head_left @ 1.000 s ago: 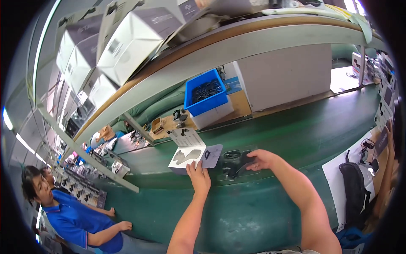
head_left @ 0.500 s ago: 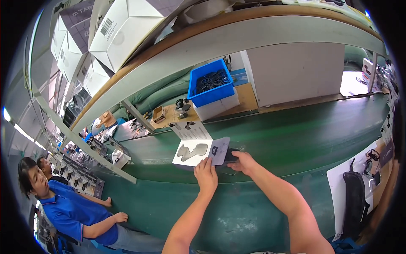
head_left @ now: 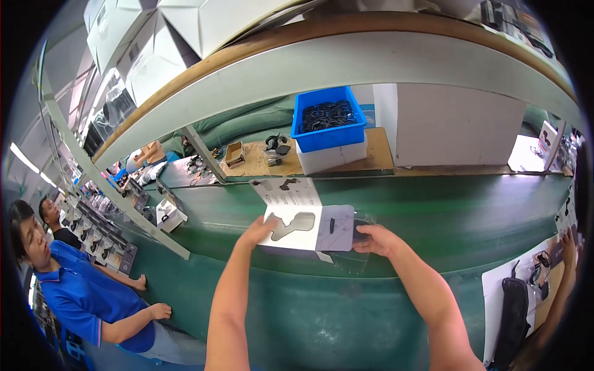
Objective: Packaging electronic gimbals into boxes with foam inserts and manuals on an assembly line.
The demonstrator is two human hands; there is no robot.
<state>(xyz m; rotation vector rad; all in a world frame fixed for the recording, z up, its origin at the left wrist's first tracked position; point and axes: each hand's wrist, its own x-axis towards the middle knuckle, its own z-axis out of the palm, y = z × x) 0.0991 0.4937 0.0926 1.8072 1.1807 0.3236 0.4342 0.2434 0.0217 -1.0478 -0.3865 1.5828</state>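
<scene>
An opened carton box (head_left: pixel 294 246) with a white insert (head_left: pixel 305 222) rests on the green belt in front of me. The insert has a shaped grey cut-out. Its printed lid stands up at the back, and a grey-purple flap (head_left: pixel 335 229) with a small dark picture spreads to the right. My left hand (head_left: pixel 257 232) grips the box's left edge, thumb over the insert. At the flap's right side, my right hand (head_left: pixel 376 240) pinches a dark item (head_left: pixel 359 234) with clear plastic about it; the flap partly hides this item, so its kind cannot be made out.
A blue bin (head_left: pixel 329 119) of dark parts stands beyond the belt, under an overhead shelf (head_left: pixel 346 52). At left are a small white box (head_left: pixel 169 216) and a person in a blue shirt (head_left: pixel 102 297). A black pouch (head_left: pixel 515 315) lies on the right, near another person's arm.
My left hand has moved from the box's front edge to its left edge. The box and my right hand appear slightly farther right, and the flap shows more of its face.
</scene>
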